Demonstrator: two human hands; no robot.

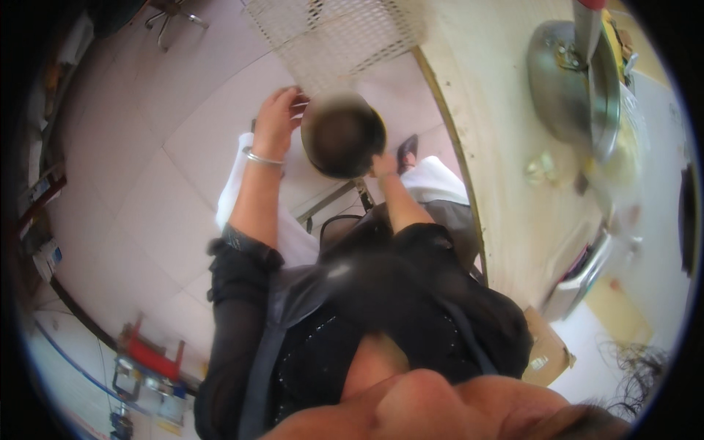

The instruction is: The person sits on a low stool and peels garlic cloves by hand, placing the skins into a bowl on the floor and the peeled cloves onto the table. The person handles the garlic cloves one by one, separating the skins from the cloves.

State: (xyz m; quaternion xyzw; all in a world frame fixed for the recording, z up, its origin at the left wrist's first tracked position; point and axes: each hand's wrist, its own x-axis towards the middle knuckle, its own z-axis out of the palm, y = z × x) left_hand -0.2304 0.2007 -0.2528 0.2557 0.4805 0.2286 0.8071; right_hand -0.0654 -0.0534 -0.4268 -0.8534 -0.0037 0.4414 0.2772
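Note:
A dark round bowl or pan (344,135) with a thin yellowish rim is above the floor in front of my lap; blur hides its inside. My right hand (384,165) grips its rim at the lower right. At the upper left of the same vessel is my left hand (279,118), a bangle on its wrist, fingers bent toward the rim. Whether those fingertips touch the vessel or hold something thin cannot be made out. Just beyond both hands is a pale perforated panel or basket (335,33), its near end blurred.
On my right runs a wooden-topped table (495,181), its edge close to my right leg. A shiny metal bowl (555,88) with an upright post beside it stands there, near a stack of flat items (583,269). A cardboard box (544,352), wheeled chair base (173,19) and red-topped stand (151,352) lie around.

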